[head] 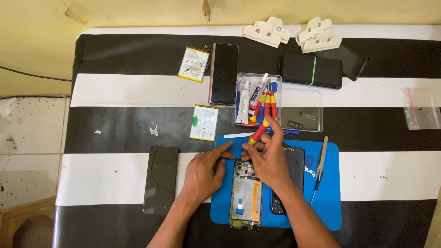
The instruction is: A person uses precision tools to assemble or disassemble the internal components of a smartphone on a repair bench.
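A black-and-white striped table (115, 92) carries a blue work mat (328, 202), and on it an opened phone (245, 195) lies just below both hands. The right hand (271, 160) has its fingers (272, 133) closed around a red-and-yellow screwdriver (258, 133), tip down at the phone's top edge. The left hand (204, 172) is loosely curled, its index finger (225, 148) stretched to touch the mat beside that tip, holding nothing; 2 batteries lie above it.

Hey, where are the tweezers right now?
In the head view, the tweezers lie on the right part of the blue mat, just right of the dark phone beside the right hand.
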